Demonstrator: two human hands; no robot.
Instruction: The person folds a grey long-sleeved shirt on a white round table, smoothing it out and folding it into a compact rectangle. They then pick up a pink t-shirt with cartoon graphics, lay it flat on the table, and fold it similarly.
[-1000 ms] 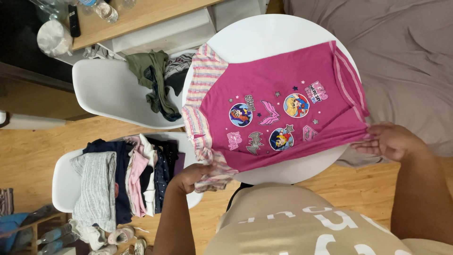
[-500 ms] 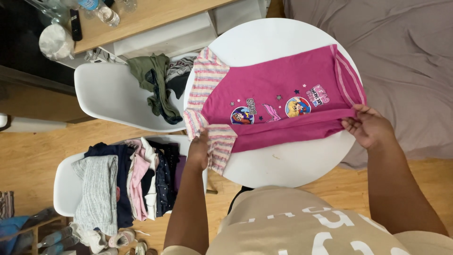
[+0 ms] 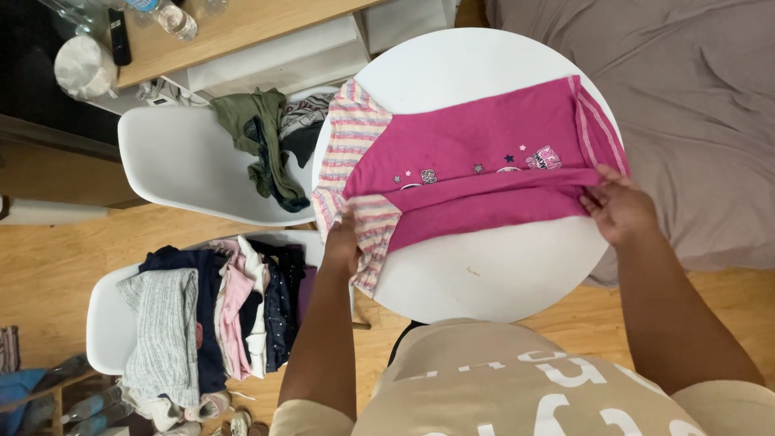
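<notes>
1. Wooden floor surrounds the round white table [image 3: 484, 274] I work at, with a grey bed [image 3: 686, 97] beyond it.
2. My left hand [image 3: 343, 242] pinches the striped sleeve of the pink shirt [image 3: 476, 161]; my right hand [image 3: 617, 206] grips the hem end, fingers closed on cloth.
3. A second ago the shirt lay spread out with its printed front showing; now its near edge is folded up over the print, so the lengthwise fold is under way.
4. Two white chairs hold clothes: a folded stack [image 3: 210, 315] and, seemingly, a loose green heap [image 3: 262, 145].
</notes>
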